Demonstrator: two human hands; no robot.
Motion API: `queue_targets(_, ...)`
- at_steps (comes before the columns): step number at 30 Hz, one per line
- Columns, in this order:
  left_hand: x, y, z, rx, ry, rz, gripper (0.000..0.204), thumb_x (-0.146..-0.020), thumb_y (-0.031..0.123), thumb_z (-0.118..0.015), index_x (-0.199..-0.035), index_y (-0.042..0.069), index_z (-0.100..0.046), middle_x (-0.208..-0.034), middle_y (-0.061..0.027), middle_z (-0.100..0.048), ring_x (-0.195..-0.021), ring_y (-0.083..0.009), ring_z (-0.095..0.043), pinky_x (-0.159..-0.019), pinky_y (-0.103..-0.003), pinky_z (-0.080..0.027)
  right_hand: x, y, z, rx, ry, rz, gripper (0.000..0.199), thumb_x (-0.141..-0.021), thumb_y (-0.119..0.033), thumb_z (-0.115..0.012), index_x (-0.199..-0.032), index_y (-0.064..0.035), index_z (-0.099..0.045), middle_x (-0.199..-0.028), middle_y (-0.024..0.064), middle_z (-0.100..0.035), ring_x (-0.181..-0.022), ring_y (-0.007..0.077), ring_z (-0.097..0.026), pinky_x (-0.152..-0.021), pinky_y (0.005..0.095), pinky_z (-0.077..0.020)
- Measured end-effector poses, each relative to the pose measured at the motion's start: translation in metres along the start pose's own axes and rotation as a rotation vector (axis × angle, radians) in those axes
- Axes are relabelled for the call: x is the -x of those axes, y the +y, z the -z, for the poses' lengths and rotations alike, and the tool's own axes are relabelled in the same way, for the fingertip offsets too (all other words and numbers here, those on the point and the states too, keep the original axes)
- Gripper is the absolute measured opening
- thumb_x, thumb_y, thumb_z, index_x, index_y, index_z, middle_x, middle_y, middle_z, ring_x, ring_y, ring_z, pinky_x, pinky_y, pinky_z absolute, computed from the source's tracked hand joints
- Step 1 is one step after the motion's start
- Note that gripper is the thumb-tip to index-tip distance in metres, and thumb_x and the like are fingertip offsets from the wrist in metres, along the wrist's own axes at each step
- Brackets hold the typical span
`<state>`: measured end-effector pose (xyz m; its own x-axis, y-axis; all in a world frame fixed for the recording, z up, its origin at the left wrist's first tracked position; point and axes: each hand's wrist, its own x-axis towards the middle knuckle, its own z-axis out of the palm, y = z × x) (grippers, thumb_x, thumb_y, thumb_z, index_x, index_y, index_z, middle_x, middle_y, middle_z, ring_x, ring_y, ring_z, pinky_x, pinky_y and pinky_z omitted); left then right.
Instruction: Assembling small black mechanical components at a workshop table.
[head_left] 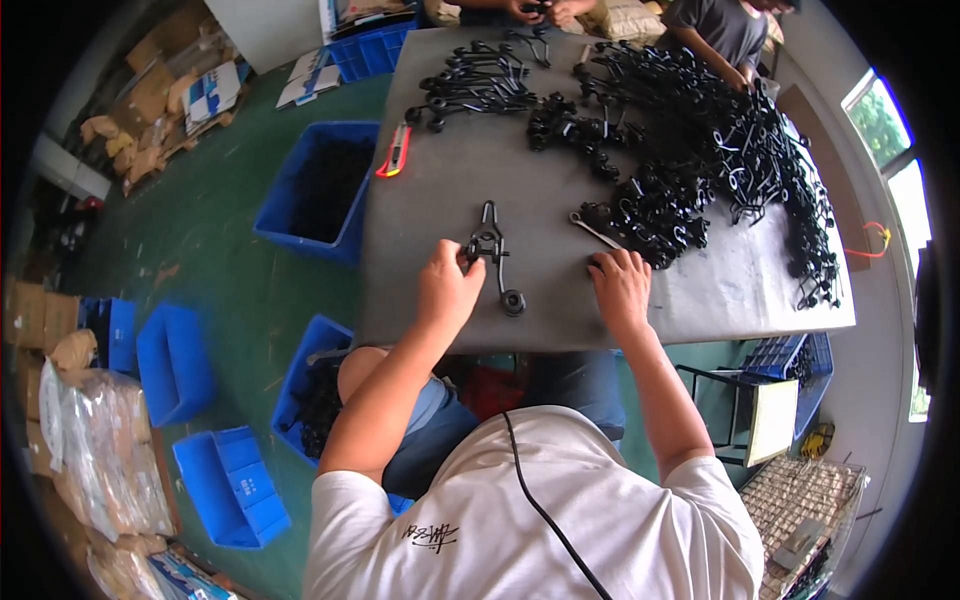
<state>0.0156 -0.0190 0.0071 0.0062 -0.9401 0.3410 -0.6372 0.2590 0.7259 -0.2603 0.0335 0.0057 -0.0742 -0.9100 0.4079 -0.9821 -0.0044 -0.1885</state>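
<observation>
My left hand is closed, thumb and fingers pinching the left side of a black part with a narrow loop at the far end. From it a black rod runs toward me and ends in a round ring on the grey table. My right hand rests on the tabletop with curled fingers over a small black piece, mostly hidden by the fingertips. A silver wrench lies just beyond that hand, beside a heap of small black parts.
Black rod parts lie in rows at the far left; more are heaped at the right. A red utility knife lies by the left edge. Blue bins stand on the floor. Two people work across the table, one's hands visible.
</observation>
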Motion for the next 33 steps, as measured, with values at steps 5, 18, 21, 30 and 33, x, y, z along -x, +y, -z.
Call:
queue_targets(5,-0.004,0.006,0.006,0.106,-0.039,0.113,0.031,-0.082,0.020,-0.077,-0.099,0.001,-0.060,-0.089,-0.0149,-0.073,-0.085,-0.0318,-0.072,-0.076,-0.041,-0.055,-0.011,-0.002,-0.002,-0.332,-0.136,0.115,0.012,-0.089,-0.015,-0.066,-0.098,-0.0065,-0.069,-0.100,0.0108,-0.062,-0.099,0.0325,-0.058,-0.088,0.0420,-0.0488)
queue_targets(18,0.013,0.005,-0.006,0.120,0.011,0.107,0.035,-0.083,0.020,-0.077,-0.108,0.004,-0.058,-0.095,-0.0156,-0.074,-0.087,-0.0352,-0.072,-0.074,-0.045,-0.056,-0.009,-0.056,-0.001,-0.236,-0.081,0.228,0.026,-0.088,-0.017,-0.069,-0.112,-0.0087,-0.065,-0.104,0.0099,-0.059,-0.101,0.0312,-0.056,-0.088,0.0420,-0.0466)
queue_targets(21,0.013,0.003,-0.006,0.135,0.021,0.076,0.035,-0.083,0.019,-0.077,-0.108,0.004,-0.058,-0.095,-0.0161,-0.074,-0.087,-0.0354,-0.072,-0.074,-0.045,-0.056,-0.006,-0.054,-0.012,-0.233,-0.077,0.236,0.031,-0.086,-0.022,-0.072,-0.114,-0.0091,-0.066,-0.107,0.0096,-0.060,-0.101,0.0299,-0.056,-0.088,0.0416,-0.0458)
queue_targets(30,0.012,0.004,-0.007,0.249,0.042,0.144,0.034,-0.082,0.016,-0.077,-0.106,0.000,-0.060,-0.095,-0.0185,-0.074,-0.089,-0.0346,-0.072,-0.076,-0.042,-0.056,-0.007,-0.063,-0.015,-0.246,-0.113,0.090,0.033,-0.086,-0.021,-0.071,-0.116,-0.0088,-0.067,-0.112,0.0094,-0.062,-0.104,0.0310,-0.057,-0.092,0.0422,-0.0464)
queue_targets(33,0.011,0.000,-0.003,0.362,0.041,0.205,0.031,-0.083,0.015,-0.077,-0.104,-0.003,-0.062,-0.094,-0.0184,-0.074,-0.088,-0.0310,-0.073,-0.076,-0.039,-0.056,-0.006,-0.069,-0.012,-0.282,-0.107,0.123,0.032,-0.086,-0.020,-0.070,-0.116,-0.0082,-0.068,-0.113,0.0102,-0.062,-0.104,0.0319,-0.057,-0.093,0.0426,-0.0468)
